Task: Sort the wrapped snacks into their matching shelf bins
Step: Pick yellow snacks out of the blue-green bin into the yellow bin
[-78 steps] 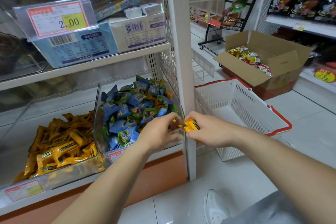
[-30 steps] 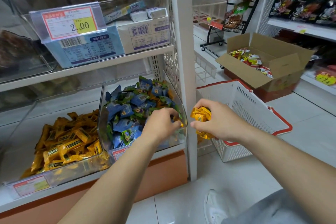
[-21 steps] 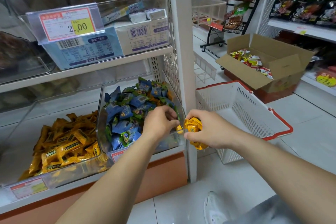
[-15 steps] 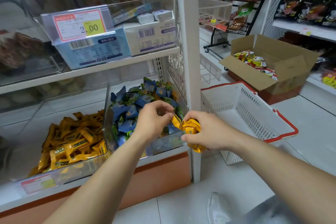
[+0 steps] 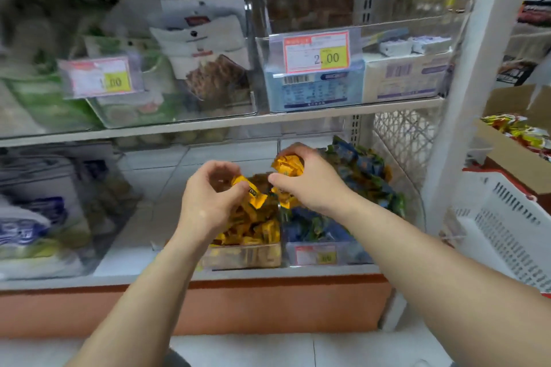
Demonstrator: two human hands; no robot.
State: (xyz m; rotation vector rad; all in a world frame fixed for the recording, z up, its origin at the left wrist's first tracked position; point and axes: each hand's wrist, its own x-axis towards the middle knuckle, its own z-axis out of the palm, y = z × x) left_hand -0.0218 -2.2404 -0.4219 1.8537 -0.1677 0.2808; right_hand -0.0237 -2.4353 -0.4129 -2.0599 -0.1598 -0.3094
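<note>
Move done: left hand (image 5: 208,201) and right hand (image 5: 311,186) now over yellow bin (image 5: 241,257), off blue bin (image 5: 353,253), each grip closed on yellow snacks (image 5: 287,164), drop likely next.

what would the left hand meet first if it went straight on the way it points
Probably the pile of yellow snacks in the clear bin just beyond the left hand, which pinches one yellow wrapper; depth is unclear.

Location type: retail shop. Indicators: metal shelves (image 5: 208,126) carrying clear bins (image 5: 241,256) of wrapped snacks (image 5: 253,231), printed price tags (image 5: 316,52) on the bin fronts, a white shopping basket (image 5: 507,226) and an open cardboard box (image 5: 507,155) beside the shelves.
</note>
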